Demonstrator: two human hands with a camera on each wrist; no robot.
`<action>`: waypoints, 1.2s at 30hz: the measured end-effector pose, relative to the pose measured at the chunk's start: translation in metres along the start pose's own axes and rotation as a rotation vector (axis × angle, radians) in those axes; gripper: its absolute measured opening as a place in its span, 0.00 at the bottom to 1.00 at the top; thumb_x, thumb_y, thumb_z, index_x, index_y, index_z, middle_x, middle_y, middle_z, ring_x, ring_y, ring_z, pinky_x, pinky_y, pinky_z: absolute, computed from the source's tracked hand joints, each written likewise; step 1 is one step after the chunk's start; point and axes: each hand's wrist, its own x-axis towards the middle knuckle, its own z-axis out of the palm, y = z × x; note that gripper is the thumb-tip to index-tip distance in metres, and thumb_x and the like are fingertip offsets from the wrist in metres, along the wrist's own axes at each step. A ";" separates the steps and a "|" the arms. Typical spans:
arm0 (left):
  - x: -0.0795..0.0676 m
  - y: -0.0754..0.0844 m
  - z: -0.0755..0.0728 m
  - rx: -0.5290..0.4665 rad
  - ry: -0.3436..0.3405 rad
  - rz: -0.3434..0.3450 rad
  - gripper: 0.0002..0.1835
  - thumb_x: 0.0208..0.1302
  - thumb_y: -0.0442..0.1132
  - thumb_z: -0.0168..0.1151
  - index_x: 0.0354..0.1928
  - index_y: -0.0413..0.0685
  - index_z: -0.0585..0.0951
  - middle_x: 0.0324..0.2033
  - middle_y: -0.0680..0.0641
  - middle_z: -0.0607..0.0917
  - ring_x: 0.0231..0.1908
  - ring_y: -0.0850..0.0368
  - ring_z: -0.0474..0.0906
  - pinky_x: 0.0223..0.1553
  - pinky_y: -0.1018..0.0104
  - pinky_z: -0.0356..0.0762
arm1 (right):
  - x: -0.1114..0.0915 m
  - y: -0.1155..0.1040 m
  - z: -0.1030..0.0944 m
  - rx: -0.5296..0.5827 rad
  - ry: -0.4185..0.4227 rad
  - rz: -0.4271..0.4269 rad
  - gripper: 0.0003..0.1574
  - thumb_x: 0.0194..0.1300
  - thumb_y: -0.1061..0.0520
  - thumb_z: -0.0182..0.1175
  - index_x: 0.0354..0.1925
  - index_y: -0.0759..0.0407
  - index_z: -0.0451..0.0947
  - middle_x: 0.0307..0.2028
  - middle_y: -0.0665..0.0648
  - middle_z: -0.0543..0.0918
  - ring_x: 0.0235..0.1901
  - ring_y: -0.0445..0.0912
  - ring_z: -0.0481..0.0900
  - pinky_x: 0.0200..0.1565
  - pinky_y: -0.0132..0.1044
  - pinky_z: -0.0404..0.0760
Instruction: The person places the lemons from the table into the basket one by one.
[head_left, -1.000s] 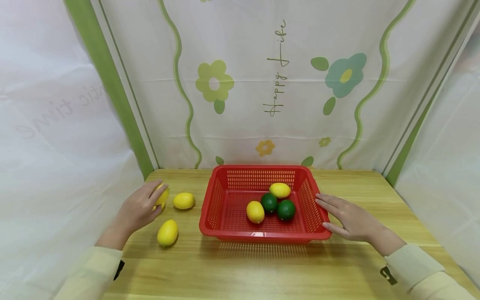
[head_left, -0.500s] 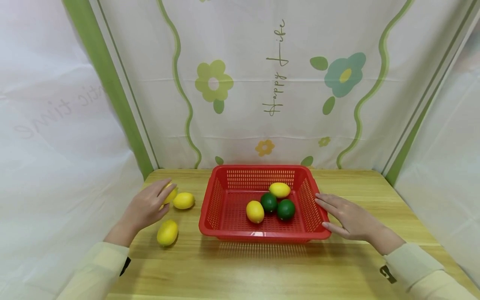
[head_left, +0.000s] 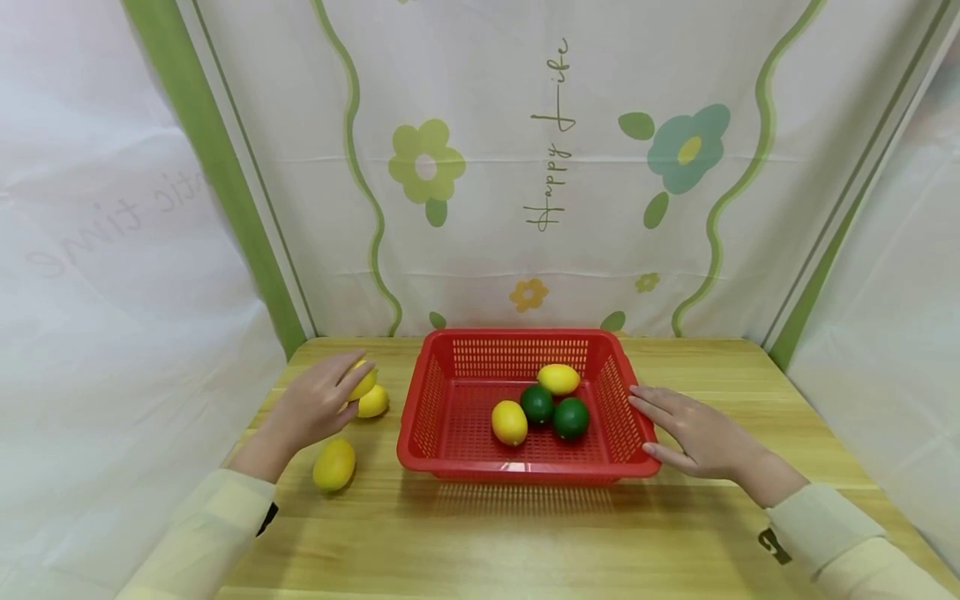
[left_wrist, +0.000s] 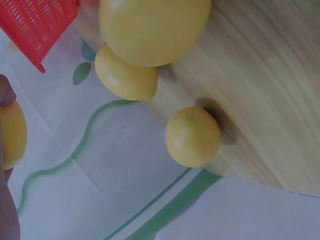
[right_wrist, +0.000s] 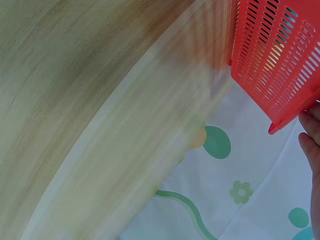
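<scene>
Left hand (head_left: pixel 317 402): fingers curled, pinching a lemon (head_left: pixel 364 381) over the left side of the desk (head_left: pixel 420 550)
Right hand (head_left: pixel 692 433): fingers extended, touching the basket's right rim
Basket (head_left: pixel 465 472): mid-desk, holding two yellow lemons (head_left: pixel 510 423) and two green fruits (head_left: pixel 572 418)
Loose lemons (head_left: pixel 334 465): three, left of the basket, one visible only in the left wrist view

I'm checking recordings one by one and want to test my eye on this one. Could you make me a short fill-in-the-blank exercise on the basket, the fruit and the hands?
1. The basket is coloured ____.
2. Inside it lie two yellow lemons and ____ green fruits.
3. The person's ____ hand holds a lemon.
4. The other hand touches the basket's rim on its ____ side, as the person sees it.

Missing words: red; two; left; right.
</scene>
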 end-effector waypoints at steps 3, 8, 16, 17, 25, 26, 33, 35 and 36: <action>0.007 0.002 0.001 -0.004 -0.005 0.012 0.30 0.43 0.28 0.67 0.55 0.31 0.77 0.51 0.30 0.78 0.47 0.35 0.79 0.45 0.46 0.80 | 0.000 0.001 0.000 0.003 0.002 -0.002 0.40 0.63 0.41 0.62 0.61 0.69 0.73 0.61 0.66 0.74 0.57 0.59 0.73 0.67 0.23 0.41; 0.020 0.006 0.006 0.001 0.007 0.040 0.29 0.44 0.28 0.65 0.54 0.30 0.78 0.50 0.30 0.79 0.47 0.36 0.79 0.45 0.47 0.80 | -0.001 0.001 0.001 -0.013 -0.009 0.005 0.40 0.62 0.41 0.62 0.61 0.67 0.73 0.61 0.64 0.74 0.58 0.58 0.73 0.67 0.31 0.57; 0.040 0.013 0.016 0.014 0.000 0.062 0.29 0.45 0.31 0.66 0.55 0.33 0.78 0.51 0.32 0.80 0.47 0.38 0.81 0.46 0.48 0.81 | 0.000 0.000 0.000 -0.027 -0.019 0.012 0.40 0.62 0.40 0.63 0.62 0.67 0.73 0.62 0.64 0.74 0.58 0.58 0.73 0.52 0.54 0.77; 0.042 0.014 0.017 0.016 -0.003 0.064 0.29 0.44 0.30 0.66 0.55 0.33 0.78 0.51 0.32 0.80 0.47 0.38 0.81 0.46 0.49 0.81 | -0.001 0.000 0.000 -0.028 -0.017 0.012 0.40 0.62 0.40 0.63 0.62 0.67 0.73 0.62 0.64 0.74 0.58 0.57 0.73 0.56 0.50 0.76; 0.060 0.020 0.025 -0.012 -0.040 0.093 0.30 0.49 0.32 0.67 0.58 0.35 0.75 0.54 0.34 0.79 0.51 0.41 0.79 0.50 0.51 0.79 | -0.001 0.001 0.001 -0.012 -0.003 0.002 0.40 0.63 0.41 0.61 0.61 0.68 0.73 0.61 0.65 0.74 0.58 0.59 0.73 0.67 0.23 0.40; 0.062 0.020 0.026 -0.011 -0.043 0.097 0.30 0.50 0.32 0.68 0.58 0.35 0.75 0.54 0.34 0.79 0.51 0.42 0.79 0.51 0.51 0.79 | -0.001 0.000 0.001 -0.014 -0.003 0.003 0.40 0.63 0.40 0.61 0.61 0.68 0.73 0.61 0.65 0.74 0.58 0.59 0.73 0.67 0.23 0.40; 0.075 0.024 0.036 -0.015 -0.050 0.110 0.30 0.48 0.33 0.72 0.57 0.35 0.76 0.56 0.34 0.78 0.52 0.41 0.78 0.53 0.52 0.77 | 0.000 -0.002 -0.001 -0.034 -0.029 0.030 0.41 0.62 0.40 0.63 0.62 0.66 0.73 0.62 0.63 0.73 0.59 0.58 0.72 0.61 0.44 0.71; 0.078 0.024 0.040 -0.025 -0.037 0.114 0.31 0.47 0.33 0.72 0.57 0.35 0.76 0.55 0.33 0.78 0.52 0.41 0.78 0.51 0.51 0.78 | 0.000 -0.003 -0.001 -0.042 -0.035 0.034 0.41 0.61 0.40 0.63 0.62 0.66 0.73 0.62 0.63 0.73 0.59 0.57 0.72 0.54 0.52 0.76; 0.079 0.025 0.041 -0.026 -0.038 0.112 0.31 0.47 0.33 0.72 0.57 0.35 0.76 0.55 0.33 0.78 0.52 0.41 0.78 0.51 0.51 0.78 | 0.000 -0.003 -0.001 -0.040 -0.034 0.033 0.41 0.62 0.41 0.63 0.62 0.66 0.73 0.62 0.63 0.73 0.59 0.57 0.72 0.55 0.51 0.75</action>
